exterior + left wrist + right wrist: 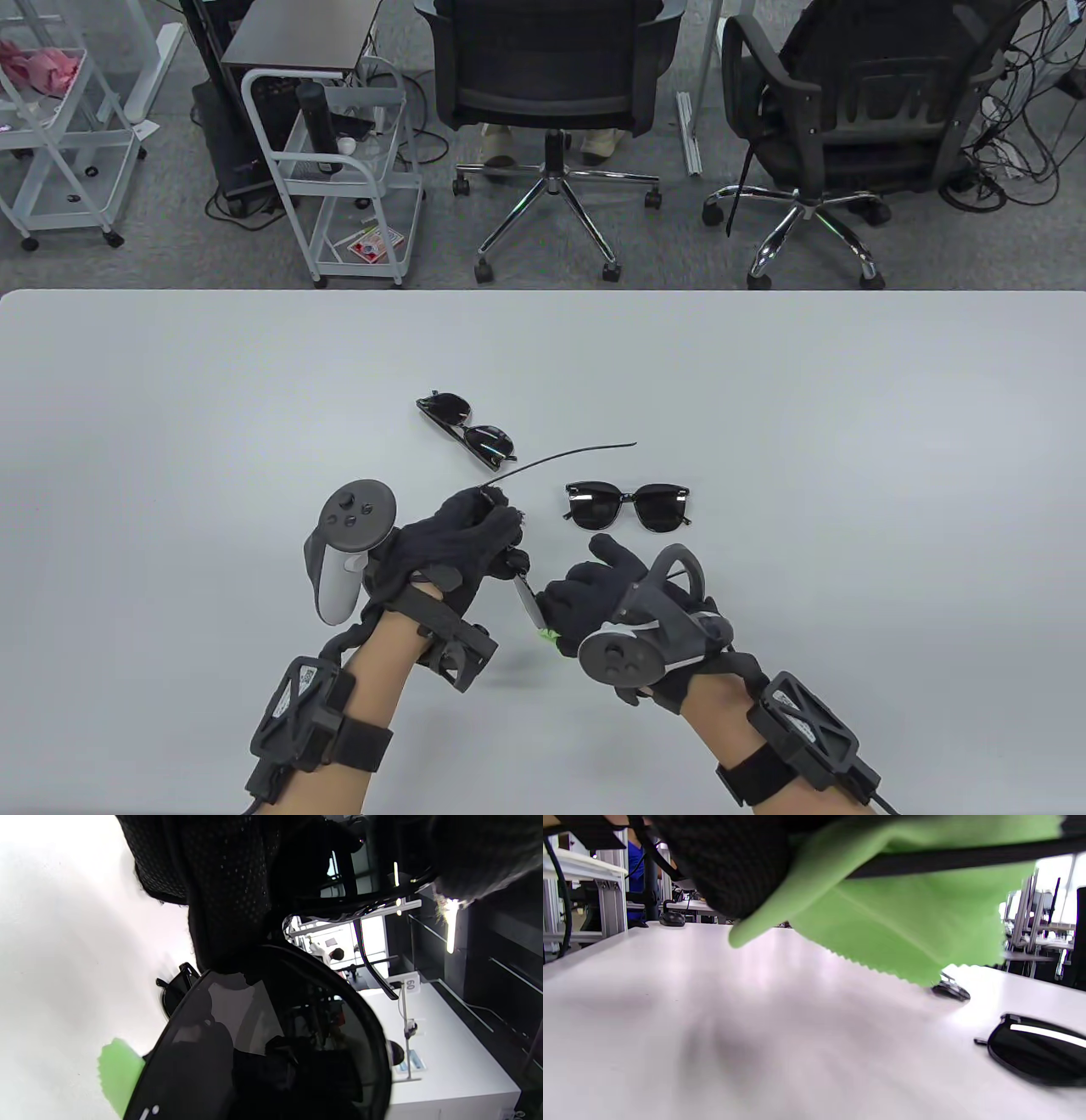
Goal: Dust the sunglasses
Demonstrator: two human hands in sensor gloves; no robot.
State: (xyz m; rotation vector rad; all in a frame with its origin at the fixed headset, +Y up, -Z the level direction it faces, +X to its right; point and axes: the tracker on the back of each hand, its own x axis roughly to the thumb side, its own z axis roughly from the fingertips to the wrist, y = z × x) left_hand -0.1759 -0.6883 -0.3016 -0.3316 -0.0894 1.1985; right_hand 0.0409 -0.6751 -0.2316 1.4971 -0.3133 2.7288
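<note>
My left hand [475, 543] grips a pair of black sunglasses [522, 586] above the table; one temple arm [568, 454] sticks out to the upper right. Its dark lens [271, 1052] fills the left wrist view. My right hand [585, 594] holds a green cloth [547, 632] against the lens; the cloth [895, 912] hangs large in the right wrist view. Two more black pairs lie on the table: one folded [468, 427] behind my hands, one [628, 505] to the right, also in the right wrist view [1035, 1054].
The white table [848, 407] is wide around the hands. Beyond its far edge stand two office chairs [551, 76], a white cart [356, 170] and cables on the floor.
</note>
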